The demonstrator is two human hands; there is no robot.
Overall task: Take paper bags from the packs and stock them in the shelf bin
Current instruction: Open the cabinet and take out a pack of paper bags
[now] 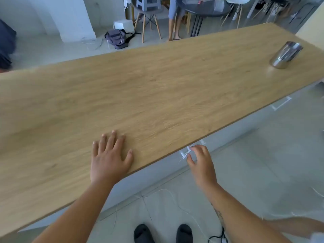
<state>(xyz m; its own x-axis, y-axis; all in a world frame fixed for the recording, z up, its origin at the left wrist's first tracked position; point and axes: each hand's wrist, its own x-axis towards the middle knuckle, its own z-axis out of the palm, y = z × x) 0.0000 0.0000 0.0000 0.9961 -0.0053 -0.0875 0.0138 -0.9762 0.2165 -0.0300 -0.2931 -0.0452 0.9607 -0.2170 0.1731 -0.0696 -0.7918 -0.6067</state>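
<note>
Left hand [109, 158] presses counter [157, 85]; steel cup [285, 56] stands apart.

Matt wood-grain countertop [157, 88]; glossy metal cup [285, 55].

We look down on a long pale-wood counter [157, 88] above white cabinet fronts [228, 130] and a grey floor [263, 172], a steel cup [285, 55] near its far right corner, with a white pillar [73, 16], wooden-legged chairs [149, 14], a dark round table [206, 7] and a grey backpack [117, 38] beyond its far edge.
</note>
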